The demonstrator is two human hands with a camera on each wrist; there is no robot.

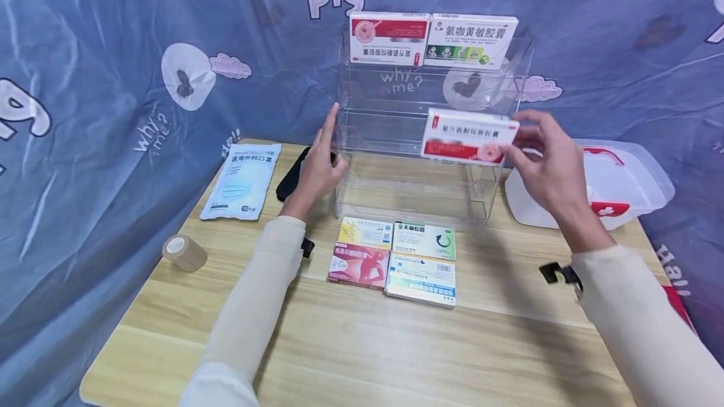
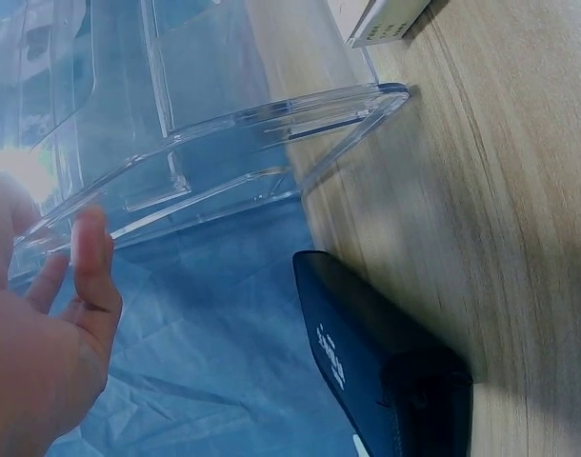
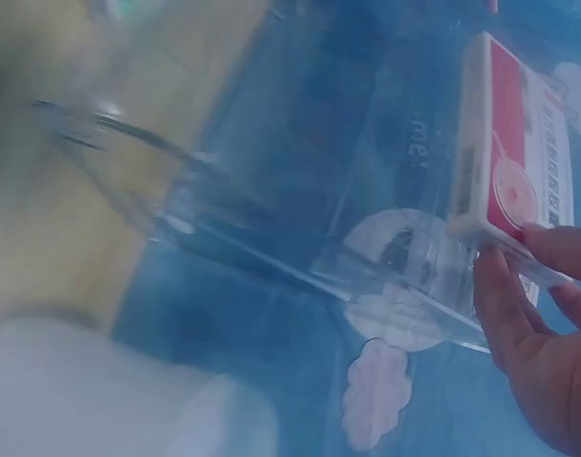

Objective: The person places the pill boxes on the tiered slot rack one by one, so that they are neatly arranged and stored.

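A clear acrylic tiered rack [image 1: 418, 143] stands at the back of the wooden table [image 1: 351, 331]. Two medicine boxes sit on its top tier: a red and white one [image 1: 389, 38] and a white one with green print [image 1: 471, 41]. My right hand [image 1: 551, 162] pinches another red and white box [image 1: 468, 136] by its right end, in front of the rack's middle tier; the same box [image 3: 514, 152] shows in the right wrist view. My left hand [image 1: 319, 165] is open with straight fingers at the rack's left side wall [image 2: 205, 152].
Several flat medicine boxes [image 1: 396, 259] lie in front of the rack. A black case [image 1: 291, 174] lies behind my left hand, a mask packet [image 1: 242, 179] and a tape roll [image 1: 183, 252] further left. A white first-aid box [image 1: 611, 184] sits at the right.
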